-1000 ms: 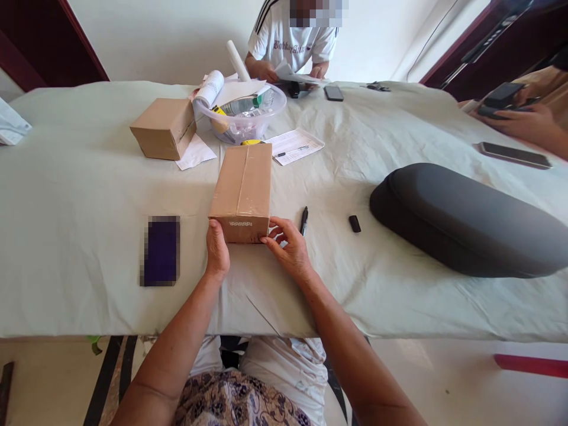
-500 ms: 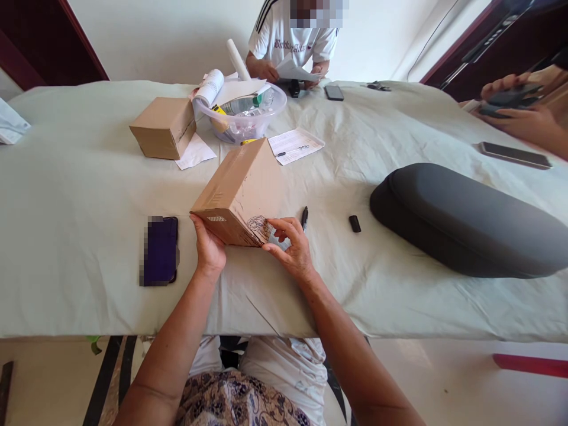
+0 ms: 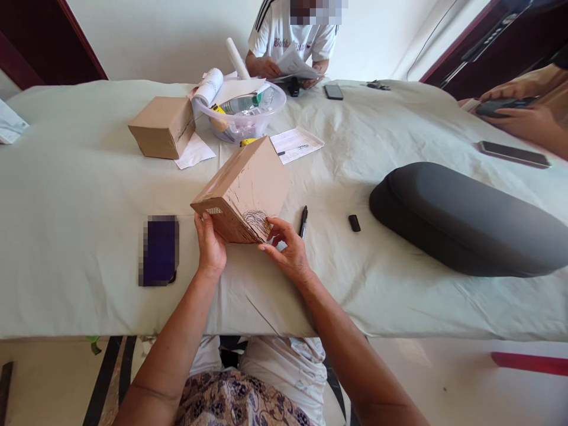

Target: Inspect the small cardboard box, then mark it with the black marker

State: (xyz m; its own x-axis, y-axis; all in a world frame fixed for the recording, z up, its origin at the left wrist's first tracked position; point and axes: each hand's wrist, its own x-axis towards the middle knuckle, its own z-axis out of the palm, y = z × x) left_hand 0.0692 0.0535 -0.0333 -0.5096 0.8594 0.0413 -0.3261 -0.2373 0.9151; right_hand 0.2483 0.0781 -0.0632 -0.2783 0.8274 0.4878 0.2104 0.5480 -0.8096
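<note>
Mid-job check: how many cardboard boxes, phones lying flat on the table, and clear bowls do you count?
Cardboard boxes: 2
Phones lying flat: 3
Clear bowls: 1
Total: 6

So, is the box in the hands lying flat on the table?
No, the box is tilted, held between the left hand and the right hand.

Brown box [image 3: 243, 188] with black scribble, pale green tablecloth [image 3: 89, 195]
</note>
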